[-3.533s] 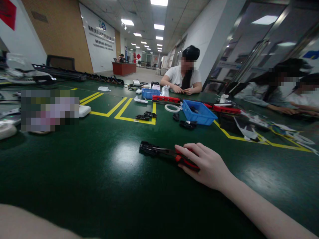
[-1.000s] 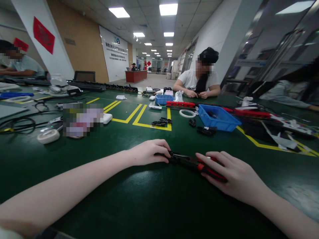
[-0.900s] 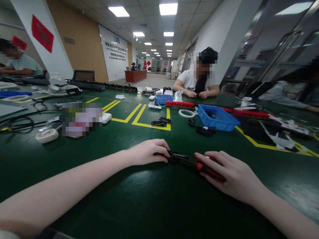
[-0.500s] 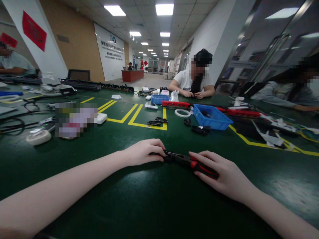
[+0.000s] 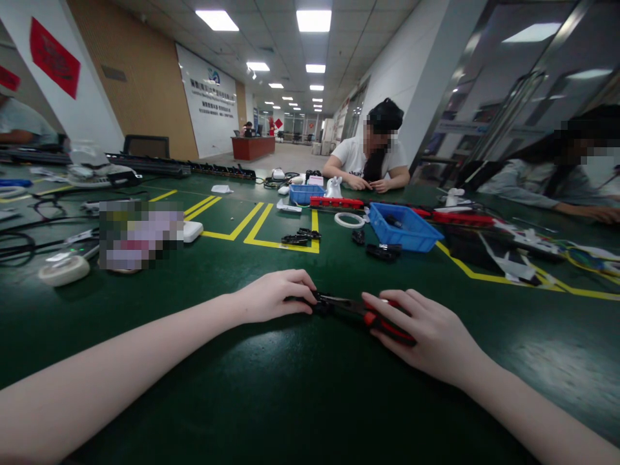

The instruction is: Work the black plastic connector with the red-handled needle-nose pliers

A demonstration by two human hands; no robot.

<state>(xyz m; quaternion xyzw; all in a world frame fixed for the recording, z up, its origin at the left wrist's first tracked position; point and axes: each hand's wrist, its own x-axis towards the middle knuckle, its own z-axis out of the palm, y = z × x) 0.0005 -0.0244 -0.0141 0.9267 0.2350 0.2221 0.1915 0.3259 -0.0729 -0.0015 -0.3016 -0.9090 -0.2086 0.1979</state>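
Observation:
My left hand (image 5: 281,297) is closed around a small black part (image 5: 321,306) just above the green table (image 5: 271,394); the fingers cover most of it, so its exact kind cannot be made out. My right hand (image 5: 426,326) grips the red and black handles of a pair of pliers (image 5: 371,315). The pliers' long jaws point left and meet the black part at my left fingertips. Beyond my hands, small black parts (image 5: 300,237) lie inside a yellow taped outline, and another black piece (image 5: 383,251) rests by a blue bin (image 5: 404,227).
A white ring (image 5: 349,220) lies left of the blue bin. Red strips (image 5: 336,202) run behind it. At the left are a blurred-out phone-like object (image 5: 140,242), a white case (image 5: 192,231) and cables. A person (image 5: 371,155) sits across the table, another (image 5: 547,174) at right.
The whole view has shifted slightly, so the scene sits a little further left. Both hands keep their hold on the black part and the pliers. The pliers' handles look slightly closer together.

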